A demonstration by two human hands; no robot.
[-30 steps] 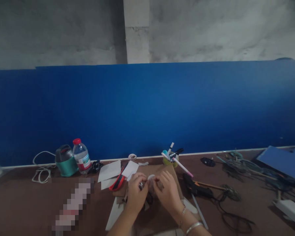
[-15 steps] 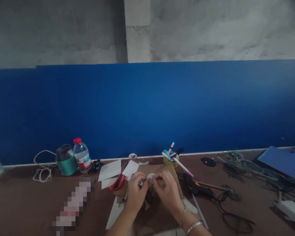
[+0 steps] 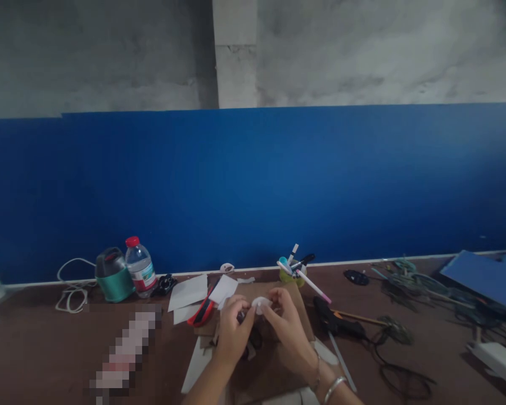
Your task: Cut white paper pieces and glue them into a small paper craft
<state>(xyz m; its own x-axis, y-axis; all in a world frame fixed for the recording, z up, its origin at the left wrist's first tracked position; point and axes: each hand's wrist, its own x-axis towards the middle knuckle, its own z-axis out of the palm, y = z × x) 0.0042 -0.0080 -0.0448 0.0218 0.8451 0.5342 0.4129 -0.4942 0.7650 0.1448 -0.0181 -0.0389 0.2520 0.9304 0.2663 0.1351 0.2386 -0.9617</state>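
Over a piece of brown cardboard [image 3: 293, 298], both hands meet at a small white rounded piece [image 3: 260, 304], thin like paper. My left hand [image 3: 235, 326] pinches its left edge between thumb and fingers. From the other side, my right hand [image 3: 289, 326] has its thumb and a finger pressed on the piece. Something small and dark shows inside the curl of my left hand, too hidden to name. Below the hands lies a dark looped thing [image 3: 255, 339], partly covered. A red and black cutter-like tool [image 3: 201, 312] rests left of my left hand.
White paper sheets [image 3: 189, 292] lie at the left, near a water bottle [image 3: 140, 270] and a teal container [image 3: 113, 284]. Behind the cardboard stands a pen cup [image 3: 287, 277]. To the right are a black glue gun [image 3: 337, 323] with its cord, tangled wires [image 3: 421, 287] and a blue folder [image 3: 484, 281].
My right fingers have shifted on the white piece, and more of its face now shows between the hands. My left hand has stayed nearly in place.
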